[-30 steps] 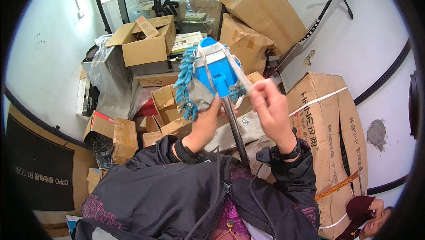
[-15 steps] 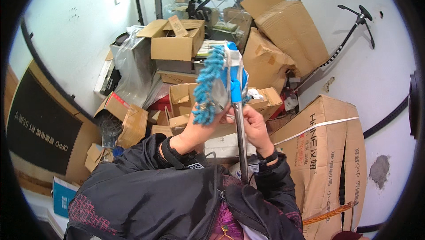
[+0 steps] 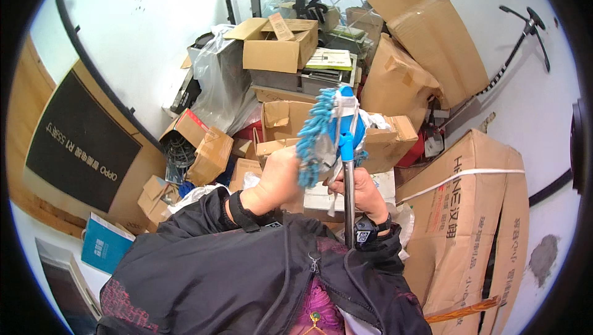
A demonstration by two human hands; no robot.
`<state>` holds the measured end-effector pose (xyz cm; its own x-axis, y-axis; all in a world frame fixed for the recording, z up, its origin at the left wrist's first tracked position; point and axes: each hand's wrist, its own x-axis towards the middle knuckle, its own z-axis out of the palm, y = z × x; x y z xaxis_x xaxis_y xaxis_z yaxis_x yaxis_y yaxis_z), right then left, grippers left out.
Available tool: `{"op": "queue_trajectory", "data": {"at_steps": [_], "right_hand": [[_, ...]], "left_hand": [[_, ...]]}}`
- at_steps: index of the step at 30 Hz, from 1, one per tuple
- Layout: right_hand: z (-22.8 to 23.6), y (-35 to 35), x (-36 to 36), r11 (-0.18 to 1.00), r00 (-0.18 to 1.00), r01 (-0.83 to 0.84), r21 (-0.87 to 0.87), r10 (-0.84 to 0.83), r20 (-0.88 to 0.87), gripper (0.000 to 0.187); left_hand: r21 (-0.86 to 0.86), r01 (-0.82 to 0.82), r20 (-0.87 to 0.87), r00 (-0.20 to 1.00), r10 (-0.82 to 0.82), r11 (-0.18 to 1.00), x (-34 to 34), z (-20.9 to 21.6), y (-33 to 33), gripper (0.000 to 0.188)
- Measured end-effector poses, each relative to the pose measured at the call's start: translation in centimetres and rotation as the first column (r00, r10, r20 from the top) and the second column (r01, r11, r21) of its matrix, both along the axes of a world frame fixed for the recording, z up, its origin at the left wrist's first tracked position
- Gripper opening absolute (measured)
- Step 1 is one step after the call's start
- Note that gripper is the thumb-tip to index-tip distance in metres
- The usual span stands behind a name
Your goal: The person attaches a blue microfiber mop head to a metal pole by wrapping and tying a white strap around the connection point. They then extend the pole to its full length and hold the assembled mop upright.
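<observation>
A mop stands upright before me, its blue chenille head (image 3: pixel 314 140) raised and turned on edge. A blue plastic joint (image 3: pixel 347 146) links the head to a metal pole (image 3: pixel 349 202) that runs down towards my chest. Whitish strips of cloth hang from the head's backing. My right hand (image 3: pixel 365 194) is closed beside the pole, its fingers pinching a white cloth strip (image 3: pixel 332 204) that passes behind the pole. To the left of the mop head, my left hand (image 3: pixel 281 177) is smeared by motion, and the blue tufts hide its fingers.
Beyond the mop lie piled cardboard boxes, including an open box (image 3: pixel 272 56) and a large leaning carton (image 3: pixel 432 38). A tall strapped carton (image 3: pixel 457 211) stands close on my right. Left are a black-fronted carton (image 3: pixel 86 140) and a teal box (image 3: pixel 106 242).
The whole view has shifted, so the room and mop sit further right in the picture. The mop head appears lower. My left hand has blurred; its fingers no longer show beside the pole.
</observation>
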<state>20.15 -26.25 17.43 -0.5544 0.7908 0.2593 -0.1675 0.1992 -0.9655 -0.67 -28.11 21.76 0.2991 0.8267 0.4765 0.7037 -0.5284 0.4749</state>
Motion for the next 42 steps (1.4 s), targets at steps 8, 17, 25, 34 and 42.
{"op": "queue_trajectory", "data": {"at_steps": [8, 17, 25, 34, 42], "right_hand": [[1.2, -2.9, 1.1, 0.949, 0.930, 0.217, 0.229, -0.272, 0.246, 0.012], [0.9, -4.9, 1.4, 0.978, 0.875, 0.175, 0.114, -0.207, 0.438, 0.020], [0.2, -4.4, 1.6, 0.979, 0.938, 0.143, -0.145, -0.088, 0.336, 0.016], [-1.2, -5.2, 1.5, 0.953, 0.969, 0.245, -0.177, -0.237, 0.067, 0.019], [-1.2, -5.6, 1.1, 0.932, 0.953, 0.296, -0.208, -0.304, -0.005, 0.012]], "left_hand": [[0.098, 0.162, -0.112, 0.982, -0.150, 0.982, 2.0, -3.1, 0.2, 0.031], [-0.059, 0.399, -0.027, 0.916, -0.401, 0.915, 1.2, -5.8, -1.6, 0.047], [-0.199, 0.488, 0.306, 0.855, -0.419, 0.850, 0.4, -7.6, -1.6, 0.026], [-0.387, 0.507, 0.604, 0.770, -0.203, 0.771, 1.8, -5.6, -2.2, 0.031], [-0.444, 0.591, 0.730, 0.674, -0.109, 0.673, 2.5, -4.2, -3.0, 0.032]]}}
